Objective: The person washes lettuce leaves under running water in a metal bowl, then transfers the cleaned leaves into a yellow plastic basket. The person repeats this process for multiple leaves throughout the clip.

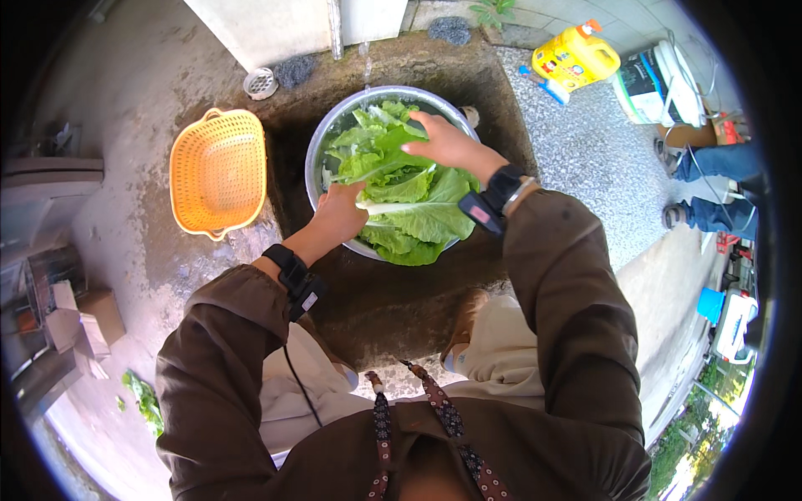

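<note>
A round metal basin (311,164) of water stands in a sunken concrete trough, heaped with green leafy vegetable leaves (401,156). Water runs down in a thin stream (368,62) at the basin's far rim. My left hand (341,210) is at the basin's left side, its fingers closed on the pale stem of a large leaf (432,206) that lies across the near part of the heap. My right hand (442,141) rests over the leaves at the far right, thumb and fingers spread. Whether it touches a leaf beneath the palm is hidden.
An orange plastic basket (218,172) sits left of the trough. Beyond lie a round drain strainer (260,83) and dark scouring pads (448,30). On the speckled ledge (564,144) stand a yellow detergent jug (573,57), a brush (551,89) and a bucket (658,84). Another person's legs (720,188) show at right.
</note>
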### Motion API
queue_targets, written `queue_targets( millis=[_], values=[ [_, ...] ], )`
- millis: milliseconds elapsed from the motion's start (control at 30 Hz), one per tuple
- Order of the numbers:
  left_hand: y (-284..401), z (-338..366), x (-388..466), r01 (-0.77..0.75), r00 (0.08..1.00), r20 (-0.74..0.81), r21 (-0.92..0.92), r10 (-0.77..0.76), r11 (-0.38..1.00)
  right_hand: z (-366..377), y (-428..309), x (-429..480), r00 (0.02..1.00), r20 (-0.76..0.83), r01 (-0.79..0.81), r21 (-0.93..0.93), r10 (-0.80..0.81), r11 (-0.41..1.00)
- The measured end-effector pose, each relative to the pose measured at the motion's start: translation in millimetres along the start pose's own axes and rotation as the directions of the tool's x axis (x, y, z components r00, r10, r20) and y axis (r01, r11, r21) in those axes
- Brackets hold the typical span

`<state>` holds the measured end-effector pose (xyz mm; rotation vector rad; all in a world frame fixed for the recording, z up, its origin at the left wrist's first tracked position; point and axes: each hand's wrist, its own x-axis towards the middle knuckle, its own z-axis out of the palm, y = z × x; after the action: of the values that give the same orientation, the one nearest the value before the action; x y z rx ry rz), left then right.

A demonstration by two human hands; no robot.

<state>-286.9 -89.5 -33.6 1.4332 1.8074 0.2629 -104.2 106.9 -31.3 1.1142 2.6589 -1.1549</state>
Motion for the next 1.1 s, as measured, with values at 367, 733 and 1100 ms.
queue_targets(
  millis=[367, 733, 1100],
  values=[
    [34, 46, 7, 0.191, 0.966, -0.178, -0.004, -0.189, 0.982, 64, -9, 35, 0.956, 0.257, 0.252, -0.467, -0.143, 0.847],
    [18, 66, 5, 0.095, 0.99, -0.106, -0.014, -0.096, 0.995, 59, 9, 31, 0.986, 0.054, -0.096, -0.593, 0.158, 0.8],
    [2, 55, 25, 0.07, 0.957, -0.269, -0.145, -0.107, 0.987, 4, 5, 18, 0.928, 0.15, -0.325, -0.119, 0.341, 0.938]
  ],
)
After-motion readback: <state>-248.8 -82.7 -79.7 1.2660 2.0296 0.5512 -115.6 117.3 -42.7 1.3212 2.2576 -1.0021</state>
